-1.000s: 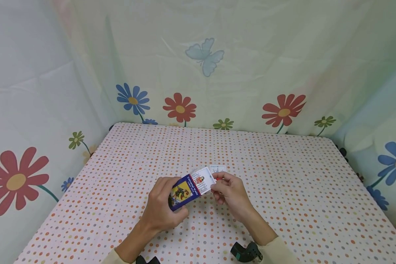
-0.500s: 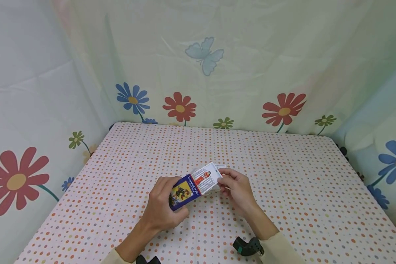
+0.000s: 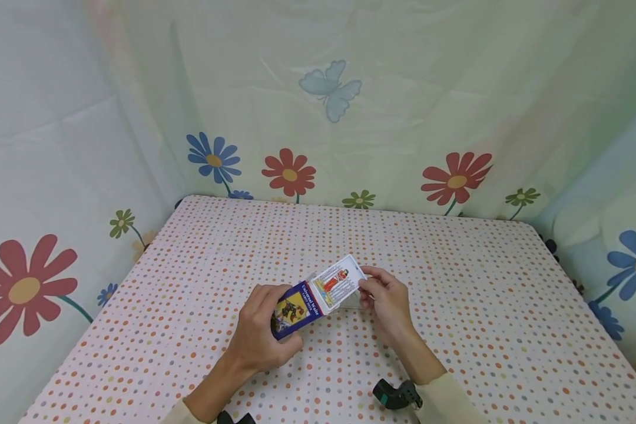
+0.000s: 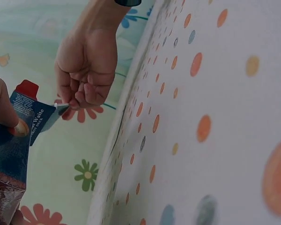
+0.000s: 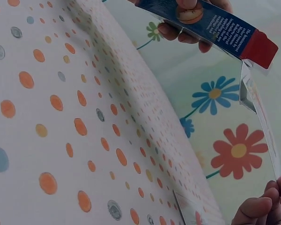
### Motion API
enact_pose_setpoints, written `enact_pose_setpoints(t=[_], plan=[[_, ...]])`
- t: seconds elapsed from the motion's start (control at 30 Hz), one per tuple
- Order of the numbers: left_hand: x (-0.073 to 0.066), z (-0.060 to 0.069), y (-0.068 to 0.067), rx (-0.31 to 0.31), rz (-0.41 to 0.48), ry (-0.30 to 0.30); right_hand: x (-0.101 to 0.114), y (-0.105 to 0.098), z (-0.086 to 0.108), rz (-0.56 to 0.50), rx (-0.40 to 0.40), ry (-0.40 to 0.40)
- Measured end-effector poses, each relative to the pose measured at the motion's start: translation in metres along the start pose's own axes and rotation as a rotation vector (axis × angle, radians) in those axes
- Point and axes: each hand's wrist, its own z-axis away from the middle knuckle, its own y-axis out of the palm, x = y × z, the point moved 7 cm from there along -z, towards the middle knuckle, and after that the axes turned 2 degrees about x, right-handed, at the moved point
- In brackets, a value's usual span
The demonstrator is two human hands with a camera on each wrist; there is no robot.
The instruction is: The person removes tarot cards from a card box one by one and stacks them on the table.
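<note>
My left hand (image 3: 262,333) grips a dark blue tarot card box (image 3: 297,310), fingers over the far side and thumb along the near side. The box is tilted, its open end pointing up and right. From that end sticks a white-bordered tarot card (image 3: 339,284) with a red-robed figure; whether others lie beneath it, I cannot tell. My right hand (image 3: 389,303) pinches the card's outer corner between thumb and fingers. Its lower part is still inside the box. A red flap (image 5: 261,49) stands out from the box's end in the right wrist view.
Another card (image 5: 191,210) lies on the table behind the hands, mostly hidden in the head view. A dotted cloth (image 3: 233,247) covers the table. Flower-print curtains (image 3: 392,118) hang at the back and both sides.
The right hand has moved right and slightly away, drawing the card further out of the box, so more of its picture shows. The left hand and box have stayed put.
</note>
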Motion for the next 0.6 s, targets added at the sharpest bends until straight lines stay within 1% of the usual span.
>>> enact_pose_setpoints(t=[0.13, 0.37, 0.6], plan=[[0.0, 0.0, -0.001, 0.003, 0.0, -0.008, 0.002, 0.0, -0.003, 0.003, -0.005, 0.002], [-0.001, 0.0, -0.002, -0.003, -0.004, -0.004, 0.008, 0.003, -0.01, 0.02, 0.005, -0.026], [-0.002, 0.0, -0.002, -0.007, -0.007, -0.001, 0.004, -0.001, -0.022, 0.036, -0.032, -0.003]])
